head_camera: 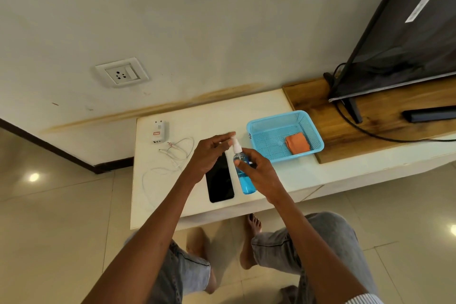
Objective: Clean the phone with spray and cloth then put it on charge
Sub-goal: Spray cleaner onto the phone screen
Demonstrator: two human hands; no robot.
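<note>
A black phone [220, 180] lies screen up on the white table [167, 202]. Just right of it, my right hand [260, 171] grips a clear spray bottle [246, 184] of blue liquid, held upright over the table. My left hand [209, 155] hovers over the phone's far end, its fingertips pinched on a pale, blurred cap [229, 134] just above the bottle's white nozzle [236, 145]. An orange cloth [297, 143] lies folded in the blue plastic basket [278, 116] to the right.
A white charger adaptor [160, 132] and a loose white cable [177, 154] lie on the table's left part. A wall socket [122, 75] sits above them. To the right, a TV [407, 44] and a black bar [431, 115] rest on a wooden board [370, 138].
</note>
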